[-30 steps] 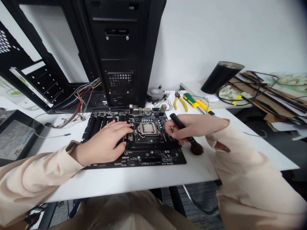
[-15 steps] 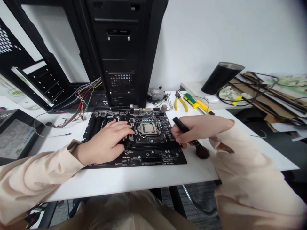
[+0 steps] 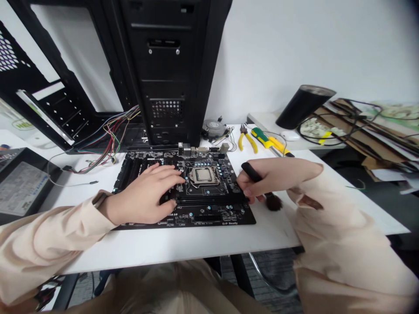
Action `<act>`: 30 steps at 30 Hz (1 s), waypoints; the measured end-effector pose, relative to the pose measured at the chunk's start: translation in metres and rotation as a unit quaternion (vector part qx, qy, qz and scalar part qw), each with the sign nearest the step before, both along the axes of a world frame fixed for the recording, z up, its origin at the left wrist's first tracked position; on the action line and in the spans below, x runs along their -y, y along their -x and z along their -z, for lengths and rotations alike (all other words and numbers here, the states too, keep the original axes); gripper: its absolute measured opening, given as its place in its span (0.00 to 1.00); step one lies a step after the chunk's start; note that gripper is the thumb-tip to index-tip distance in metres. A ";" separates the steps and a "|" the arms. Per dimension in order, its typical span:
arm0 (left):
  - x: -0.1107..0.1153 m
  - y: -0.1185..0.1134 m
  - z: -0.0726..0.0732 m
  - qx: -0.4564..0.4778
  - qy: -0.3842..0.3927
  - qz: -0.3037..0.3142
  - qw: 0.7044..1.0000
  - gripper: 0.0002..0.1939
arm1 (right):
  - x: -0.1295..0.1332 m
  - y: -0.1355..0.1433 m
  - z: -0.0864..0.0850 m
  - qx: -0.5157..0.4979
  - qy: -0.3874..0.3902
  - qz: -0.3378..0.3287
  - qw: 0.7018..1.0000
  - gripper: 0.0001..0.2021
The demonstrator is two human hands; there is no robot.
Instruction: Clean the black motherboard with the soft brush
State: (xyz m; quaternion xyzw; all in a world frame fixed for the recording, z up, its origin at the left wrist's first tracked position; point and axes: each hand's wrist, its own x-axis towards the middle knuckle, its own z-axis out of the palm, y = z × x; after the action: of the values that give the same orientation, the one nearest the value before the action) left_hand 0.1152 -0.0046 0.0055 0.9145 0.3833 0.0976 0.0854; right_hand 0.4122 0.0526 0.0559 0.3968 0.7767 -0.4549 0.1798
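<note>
A black motherboard (image 3: pixel 203 218) lies flat on the white table (image 3: pixel 196 244), with a silver processor socket (image 3: pixel 203 175) near its middle. My left hand (image 3: pixel 147 192) rests palm down on the board's left part, its fingers spread and holding nothing. On the board's right edge, beside the end of the long black slots, is my right hand (image 3: pixel 262 178), its fingers wrapped round the black handle of a brush (image 3: pixel 251 172). The brush's dark bristles (image 3: pixel 273 202) stick out below that hand, over the table to the right of the board.
Behind the board stands a black computer case (image 3: pixel 170 87) with loose coloured wires (image 3: pixel 114 131). A round fan (image 3: pixel 214 128), yellow pliers (image 3: pixel 248 139) and screwdrivers (image 3: pixel 263 138) lie at the back. At left is a boxy power supply (image 3: pixel 24 187); at right, a black cup (image 3: pixel 303 107) and stacked cardboard (image 3: pixel 356 131).
My right hand has shifted slightly right, and the brush has turned so its bristles are nearer the hand. My left thumb has moved up a little. The view has shifted slightly.
</note>
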 end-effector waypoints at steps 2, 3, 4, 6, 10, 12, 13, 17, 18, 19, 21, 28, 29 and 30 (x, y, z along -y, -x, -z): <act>0.000 0.000 0.000 -0.003 -0.001 0.002 1.000 0.23 | 0.000 0.000 0.000 -0.004 -0.001 0.001 1.000 0.09; 0.000 0.000 0.000 -0.005 -0.001 0.003 1.000 0.23 | -0.001 -0.001 0.000 -0.006 0.000 0.003 1.000 0.09; 0.000 0.000 0.000 -0.006 -0.002 0.003 1.000 0.22 | -0.001 -0.001 0.000 -0.009 0.002 0.007 1.000 0.08; 0.000 0.000 -0.001 -0.010 -0.003 0.004 1.000 0.22 | -0.001 -0.003 0.001 -0.022 0.013 0.018 1.000 0.09; 0.000 0.000 -0.001 -0.015 -0.006 0.004 1.000 0.22 | 0.001 -0.005 0.003 -0.065 0.040 0.056 0.995 0.09; 0.000 -0.001 -0.001 -0.018 -0.007 0.003 1.000 0.22 | 0.003 -0.005 0.003 -0.087 0.046 0.088 0.991 0.09; 0.000 0.000 0.000 -0.019 -0.008 0.003 1.000 0.22 | 0.005 -0.005 0.003 -0.094 0.047 0.101 0.989 0.09; 0.000 -0.001 0.000 -0.024 -0.009 0.003 1.000 0.22 | 0.007 -0.004 0.004 -0.097 0.057 0.111 0.987 0.10; 0.001 -0.001 0.000 -0.025 -0.010 0.003 1.000 0.22 | 0.007 -0.004 0.004 -0.098 0.058 0.111 0.987 0.10; 0.001 -0.001 -0.001 -0.026 -0.010 0.003 1.000 0.22 | 0.006 -0.004 0.005 -0.099 0.057 0.111 0.987 0.10; 0.001 -0.001 -0.001 -0.028 -0.010 0.004 1.000 0.22 | 0.005 -0.004 0.006 -0.102 0.055 0.108 0.987 0.10; 0.000 -0.001 -0.002 -0.037 -0.007 0.011 0.999 0.21 | 0.007 0.000 0.003 -0.109 0.076 0.101 0.986 0.12; 0.000 0.000 -0.001 -0.038 -0.007 0.012 0.999 0.21 | 0.008 0.001 0.002 -0.113 0.079 0.099 0.985 0.12; 0.000 0.000 -0.001 -0.039 -0.007 0.012 0.999 0.22 | 0.008 0.001 0.001 -0.116 0.078 0.098 0.985 0.12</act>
State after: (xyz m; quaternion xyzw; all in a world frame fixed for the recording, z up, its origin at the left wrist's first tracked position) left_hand 0.1156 -0.0047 0.0069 0.9226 0.3749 0.0635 0.0654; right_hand 0.4110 0.0442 0.0549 0.4006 0.7116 -0.5724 0.0735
